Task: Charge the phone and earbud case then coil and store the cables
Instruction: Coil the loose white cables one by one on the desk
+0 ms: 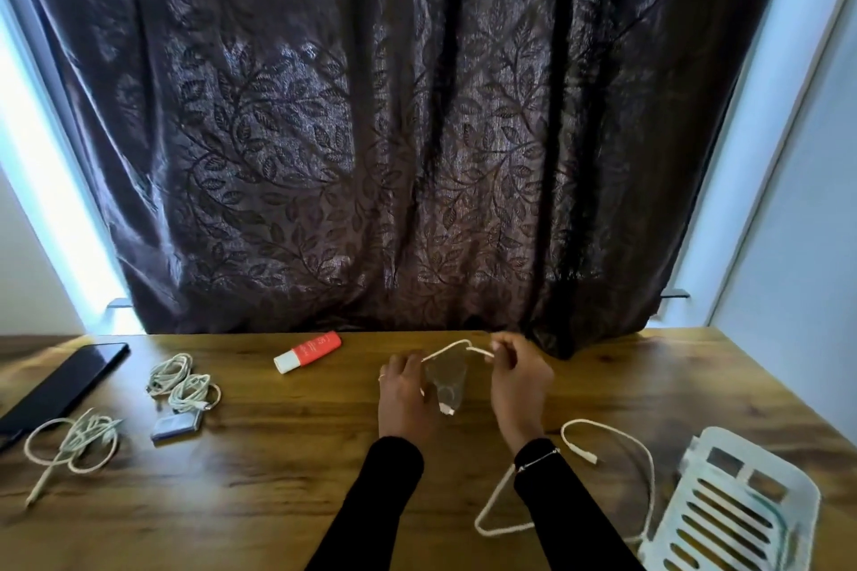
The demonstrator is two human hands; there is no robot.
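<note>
A white cable (452,347) arcs between my two hands above the middle of the wooden table (287,468), blurred with motion. My left hand (406,399) grips one part of it, and a white plug (447,409) hangs by its fingers. My right hand (519,380) pinches the cable near its far end. The rest of this cable (644,464) trails right in loose loops on the table. A black phone (62,383) lies at the far left. A small grey-blue earbud case (178,427) sits beside two coiled white cables (183,380). Another loosely tied cable (74,445) lies front left.
A red and white tube (308,351) lies near the table's back edge. A white slatted plastic basket (732,510) stands at the front right corner. A dark leaf-patterned curtain (394,130) hangs behind the table, its hem touching the back right of the top.
</note>
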